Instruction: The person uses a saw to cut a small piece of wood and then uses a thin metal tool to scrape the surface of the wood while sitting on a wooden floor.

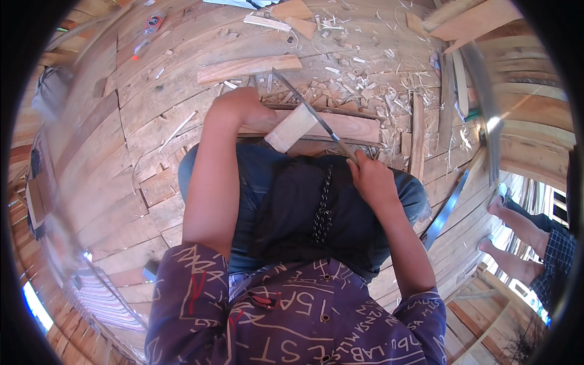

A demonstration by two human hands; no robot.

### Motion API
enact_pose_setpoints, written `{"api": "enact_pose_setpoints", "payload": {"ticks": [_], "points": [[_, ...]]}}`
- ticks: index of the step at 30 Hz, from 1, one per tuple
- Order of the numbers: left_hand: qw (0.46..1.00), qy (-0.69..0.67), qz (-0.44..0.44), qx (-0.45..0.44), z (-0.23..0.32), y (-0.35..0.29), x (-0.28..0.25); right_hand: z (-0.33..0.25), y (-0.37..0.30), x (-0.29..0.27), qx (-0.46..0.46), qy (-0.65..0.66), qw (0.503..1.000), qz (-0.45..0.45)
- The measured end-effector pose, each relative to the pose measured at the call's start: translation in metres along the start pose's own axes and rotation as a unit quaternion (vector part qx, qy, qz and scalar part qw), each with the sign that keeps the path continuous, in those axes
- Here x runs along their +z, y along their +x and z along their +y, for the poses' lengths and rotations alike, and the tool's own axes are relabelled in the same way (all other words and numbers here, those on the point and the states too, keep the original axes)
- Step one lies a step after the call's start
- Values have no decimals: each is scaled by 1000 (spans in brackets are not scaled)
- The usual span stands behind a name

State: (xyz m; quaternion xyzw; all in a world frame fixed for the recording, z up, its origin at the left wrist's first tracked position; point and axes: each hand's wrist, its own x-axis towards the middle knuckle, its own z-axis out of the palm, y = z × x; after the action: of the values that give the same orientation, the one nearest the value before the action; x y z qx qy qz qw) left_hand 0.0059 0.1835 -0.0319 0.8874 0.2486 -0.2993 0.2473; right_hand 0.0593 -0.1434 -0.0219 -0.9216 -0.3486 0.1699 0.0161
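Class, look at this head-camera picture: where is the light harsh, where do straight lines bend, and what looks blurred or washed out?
Head view: sunlight falls hard on the wooden floor and shavings; glare whitens the metal strip at right; floor planks curve toward the black rim; the left edge smears into blur; the left hand and the right hand on the thin blade stay fairly sharp.

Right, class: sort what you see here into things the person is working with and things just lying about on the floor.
In use:
left hand, pressing on the pale wood block
right hand, gripping the long blade laid across the block
flat board under the block

Lying about:
wood shavings
loose plank
offcuts
upright wood strip
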Motion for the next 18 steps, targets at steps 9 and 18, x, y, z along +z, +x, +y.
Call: {"api": "enact_pose_setpoints", "payload": {"ticks": [9, 18], "points": [[990, 49, 83, 102, 47, -5, 36, -3, 0, -13, 11, 44, 999, 7], [984, 122, 106, 68, 58, 4, 59, 0, 14, -24, -9, 20, 999, -35]]}}
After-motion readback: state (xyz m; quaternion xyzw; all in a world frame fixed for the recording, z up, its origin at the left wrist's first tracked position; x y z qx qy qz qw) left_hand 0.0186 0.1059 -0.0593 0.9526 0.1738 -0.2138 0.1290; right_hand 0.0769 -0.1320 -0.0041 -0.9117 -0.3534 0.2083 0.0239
